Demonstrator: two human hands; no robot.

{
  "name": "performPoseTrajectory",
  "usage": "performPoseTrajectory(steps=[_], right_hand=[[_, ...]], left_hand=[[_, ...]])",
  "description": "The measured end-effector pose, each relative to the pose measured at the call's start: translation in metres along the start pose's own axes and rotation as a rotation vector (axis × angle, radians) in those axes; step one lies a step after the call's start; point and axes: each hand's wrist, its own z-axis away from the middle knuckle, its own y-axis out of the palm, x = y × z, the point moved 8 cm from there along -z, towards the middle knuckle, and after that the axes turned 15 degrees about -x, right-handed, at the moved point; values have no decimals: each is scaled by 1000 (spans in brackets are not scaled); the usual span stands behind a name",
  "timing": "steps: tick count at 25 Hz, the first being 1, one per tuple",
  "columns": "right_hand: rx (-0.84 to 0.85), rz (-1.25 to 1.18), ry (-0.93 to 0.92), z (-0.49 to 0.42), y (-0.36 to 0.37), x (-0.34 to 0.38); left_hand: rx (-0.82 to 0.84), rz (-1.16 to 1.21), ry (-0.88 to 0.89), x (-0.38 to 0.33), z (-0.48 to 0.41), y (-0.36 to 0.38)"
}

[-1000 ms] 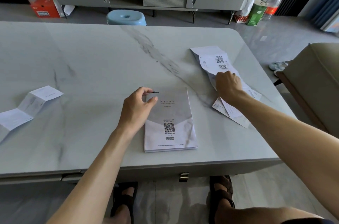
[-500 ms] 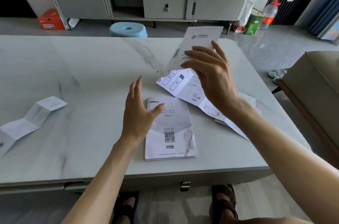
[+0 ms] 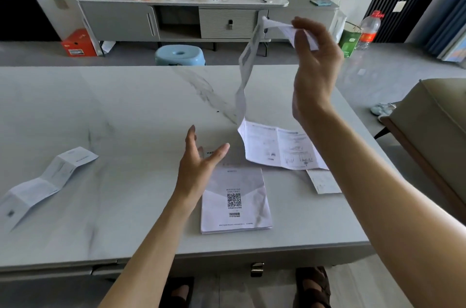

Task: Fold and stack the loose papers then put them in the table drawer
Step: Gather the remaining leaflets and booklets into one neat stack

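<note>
My right hand (image 3: 314,65) is raised above the table, pinching the top end of a long creased leaflet (image 3: 274,148). The leaflet hangs down in a twisted strip and its lower panels still rest on the marble table (image 3: 126,105). My left hand (image 3: 199,169) hovers open, palm up, just over the top of a folded booklet (image 3: 235,201) with a QR code near the front edge. A smaller slip (image 3: 324,181) lies right of the booklet. Another zigzag-folded paper (image 3: 45,181) lies at the far left. The drawer's metal handle (image 3: 257,268) shows under the front edge.
A beige chair (image 3: 433,136) stands at the table's right side. Beyond the table are a blue stool (image 3: 179,54), a grey sideboard (image 3: 176,20) with food packs and a pot, an orange box and a bottle. My sandalled feet are under the table.
My right hand has lifted the long leaflet from the table's right side high into the air, so it now hangs unfolded. My left hand left the booklet's corner and opened.
</note>
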Motion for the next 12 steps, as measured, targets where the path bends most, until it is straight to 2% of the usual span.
performPoseTrajectory(steps=[3,5,7,12], right_hand=[[140,-51,23,1,30,11],[291,-14,48,14,50,13],[447,10,107,39,60,6],[671,37,295,111,38,-37]], left_hand=[[175,346,-174,-6,6,17],[308,615,-294,-15,14,28],[362,723,-359,-20,17,27],[116,697,-478,5,-3,-23]])
